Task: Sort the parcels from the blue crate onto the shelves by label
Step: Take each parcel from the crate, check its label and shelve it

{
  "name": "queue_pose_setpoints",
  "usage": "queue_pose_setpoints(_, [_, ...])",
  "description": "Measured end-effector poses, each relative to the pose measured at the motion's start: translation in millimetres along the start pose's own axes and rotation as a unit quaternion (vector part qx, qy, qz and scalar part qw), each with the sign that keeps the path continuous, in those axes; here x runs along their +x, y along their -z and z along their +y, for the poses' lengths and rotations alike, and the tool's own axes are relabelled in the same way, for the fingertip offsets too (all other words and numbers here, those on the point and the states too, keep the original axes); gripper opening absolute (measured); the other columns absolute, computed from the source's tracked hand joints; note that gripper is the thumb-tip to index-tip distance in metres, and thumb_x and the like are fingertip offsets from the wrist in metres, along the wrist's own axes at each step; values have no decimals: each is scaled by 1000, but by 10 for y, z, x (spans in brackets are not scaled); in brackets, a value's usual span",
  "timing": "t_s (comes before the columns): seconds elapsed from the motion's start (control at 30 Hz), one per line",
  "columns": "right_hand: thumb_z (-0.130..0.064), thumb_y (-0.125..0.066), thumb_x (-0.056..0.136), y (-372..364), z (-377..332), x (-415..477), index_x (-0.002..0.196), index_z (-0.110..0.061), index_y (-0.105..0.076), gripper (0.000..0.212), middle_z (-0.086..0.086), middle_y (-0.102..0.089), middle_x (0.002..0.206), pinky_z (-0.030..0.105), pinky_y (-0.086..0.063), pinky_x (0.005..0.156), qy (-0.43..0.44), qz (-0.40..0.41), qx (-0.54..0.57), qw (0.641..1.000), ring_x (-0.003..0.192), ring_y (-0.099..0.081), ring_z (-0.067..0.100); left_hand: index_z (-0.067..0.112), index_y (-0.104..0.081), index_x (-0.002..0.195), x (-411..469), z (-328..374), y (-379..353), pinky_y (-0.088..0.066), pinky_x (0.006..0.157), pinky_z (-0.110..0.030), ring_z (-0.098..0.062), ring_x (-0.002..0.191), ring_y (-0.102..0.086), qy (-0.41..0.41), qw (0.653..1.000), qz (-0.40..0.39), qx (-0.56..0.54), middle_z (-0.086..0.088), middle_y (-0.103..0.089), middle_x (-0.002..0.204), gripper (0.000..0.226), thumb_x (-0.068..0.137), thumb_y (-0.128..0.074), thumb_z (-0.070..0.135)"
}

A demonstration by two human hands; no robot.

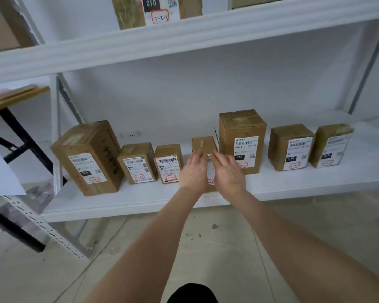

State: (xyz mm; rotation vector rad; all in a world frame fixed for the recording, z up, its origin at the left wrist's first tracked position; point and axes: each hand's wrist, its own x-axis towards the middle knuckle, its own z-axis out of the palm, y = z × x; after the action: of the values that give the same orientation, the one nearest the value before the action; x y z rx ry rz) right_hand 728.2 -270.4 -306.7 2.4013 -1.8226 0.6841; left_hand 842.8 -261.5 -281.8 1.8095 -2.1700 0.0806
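A small brown cardboard parcel (204, 144) stands in the middle of the low white shelf (140, 202), its white label facing me and mostly hidden by my hands. My left hand (194, 169) and my right hand (227, 171) lie against its front, fingers straight, fingertips at its upper front edge. In the same row stand a large parcel (90, 158) and two small ones (137, 162) (169, 164) to the left. A tall parcel (242, 138) and two more (291, 147) (332, 145) are to the right. The blue crate is not in view.
On the upper shelf board (184, 38) stands a parcel labelled 3-3-3 (158, 12). At the left are a wooden table with black legs (15, 97), a white sheet (0, 176) and a perforated metal upright (42, 224). Bare concrete floor lies below the shelf.
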Motion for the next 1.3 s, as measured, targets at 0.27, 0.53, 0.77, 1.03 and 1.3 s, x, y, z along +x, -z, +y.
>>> queue_pose_setpoints(0.27, [-2,-54,89,-55,-47,183,150,-15,-26,68,-5,-21,156,33,-35,104,-25,-20,-10,999,128,-34,26,11,-16,151,171,-43,23,-29,113,-30,-19,146,-15,17,999,-31,-22,-3,-11,159,74,87,-49,-6])
queue_pose_setpoints(0.53, [-6,-62,87,-93,-62,409,150,-15,-25,74,-4,-21,156,35,-39,100,-46,-47,-14,998,126,-36,28,10,-18,151,396,-156,7,-26,115,-31,-21,146,-15,12,998,-50,-25,-4,-10,159,77,85,-54,-6])
queue_pose_setpoints(0.77, [-8,-62,88,-138,-62,532,151,-16,-23,75,-4,-18,157,35,-39,97,-53,-61,-14,997,123,-38,28,10,-18,151,522,-207,-17,-28,113,-30,-22,145,-19,13,998,-63,-15,-4,-10,159,74,87,-53,-5])
queue_pose_setpoints(1.03, [-6,-66,84,-166,-72,544,151,-17,-21,81,-5,-16,156,35,-43,92,-66,-65,-8,996,120,-39,28,10,-18,151,548,-238,-42,-29,113,-30,-22,145,-18,8,998,-62,-16,-3,-10,159,75,87,-53,-6])
queue_pose_setpoints(1.3, [-9,-65,85,-26,-52,429,138,-16,-41,58,6,-33,141,34,-49,83,-85,-28,46,995,115,-48,26,13,-27,145,546,-292,145,-41,105,-35,-23,136,-32,5,999,-50,1,-6,-27,150,70,83,-58,3])
